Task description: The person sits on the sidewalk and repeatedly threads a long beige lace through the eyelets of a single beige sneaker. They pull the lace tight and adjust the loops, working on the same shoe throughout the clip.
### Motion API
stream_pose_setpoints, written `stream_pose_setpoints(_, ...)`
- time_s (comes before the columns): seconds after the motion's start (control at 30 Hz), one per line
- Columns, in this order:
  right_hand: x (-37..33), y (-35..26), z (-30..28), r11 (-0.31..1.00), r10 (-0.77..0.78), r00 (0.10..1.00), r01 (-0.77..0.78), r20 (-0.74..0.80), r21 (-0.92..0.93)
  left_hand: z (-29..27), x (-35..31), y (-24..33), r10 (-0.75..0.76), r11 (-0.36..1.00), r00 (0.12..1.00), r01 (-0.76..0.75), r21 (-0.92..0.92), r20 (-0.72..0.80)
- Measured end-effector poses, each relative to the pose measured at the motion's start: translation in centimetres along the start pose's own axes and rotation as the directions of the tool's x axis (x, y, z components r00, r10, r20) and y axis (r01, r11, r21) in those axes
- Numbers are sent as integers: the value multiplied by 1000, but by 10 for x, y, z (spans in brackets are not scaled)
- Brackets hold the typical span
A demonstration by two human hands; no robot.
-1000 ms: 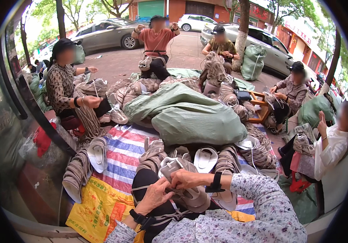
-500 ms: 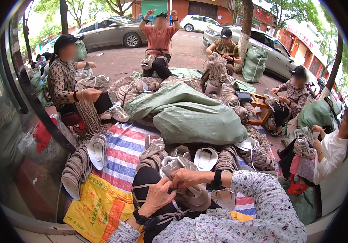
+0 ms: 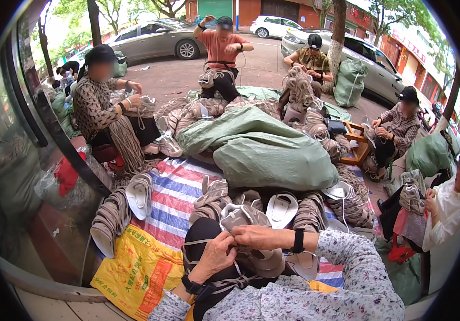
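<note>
A grey-beige sneaker (image 3: 267, 261) lies in my lap. My left hand (image 3: 216, 257) is closed in a pinch at its upper, and a pale shoelace (image 3: 237, 267) runs down beside the fingers. From the right, my right hand (image 3: 255, 237) reaches across the shoe with its fingers closed on the upper; the fingertips of both hands meet and partly hide what they grip. More laces loop around my dark-clad knee (image 3: 200, 235). Just beyond my hands stands another sneaker (image 3: 240, 215), next to a shoe with a white insole (image 3: 282, 209).
Stacked shoes (image 3: 113, 222) stand at the left on a striped tarp (image 3: 168, 208), near a yellow sack (image 3: 136, 267). A large green sack (image 3: 273, 160) covers the pile ahead. Several people sit around it handling shoes and laces; a glass door (image 3: 32, 176) borders the left.
My hands stay together at the shoe, with small finger movements. The view has swung slightly left. The person in pink has lowered their arms; the person at left has brought both hands together.
</note>
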State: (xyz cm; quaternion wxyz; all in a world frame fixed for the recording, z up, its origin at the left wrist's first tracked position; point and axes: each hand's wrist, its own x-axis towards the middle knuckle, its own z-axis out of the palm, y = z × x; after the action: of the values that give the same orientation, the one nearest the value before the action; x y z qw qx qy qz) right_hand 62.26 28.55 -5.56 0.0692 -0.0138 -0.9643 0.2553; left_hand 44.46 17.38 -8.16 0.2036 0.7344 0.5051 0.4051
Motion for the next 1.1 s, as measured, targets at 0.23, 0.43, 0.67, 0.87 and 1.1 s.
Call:
stream_pose_setpoints(0.23, -27, 59, -31, 934, 171, 877, -290, -449, -210, -1, 7, 2, -10, 999, 999, 11, 30, -42)
stream_pose_setpoints(0.43, -32, -15, -28, -48, 611, 787, 148, -88, 988, 10, 34, 14, -138, 989, 983, 143, 33, -121)
stream_pose_setpoints(0.67, -112, 23, -61, 249, 829, 490, 110, -270, 962, 33, 46, 20, -307, 951, 949, 308, 13, -77)
stream_pose_setpoints(0.87, -87, 6, -8, 437, 804, 531, -220, -269, 872, 42, 63, 13, -430, 899, 897, 436, -45, 98)
stream_pose_setpoints(1.1, -70, 7, 35, 263, 868, 462, -120, -180, 957, 47, 59, 28, -436, 899, 900, 435, 54, 5)
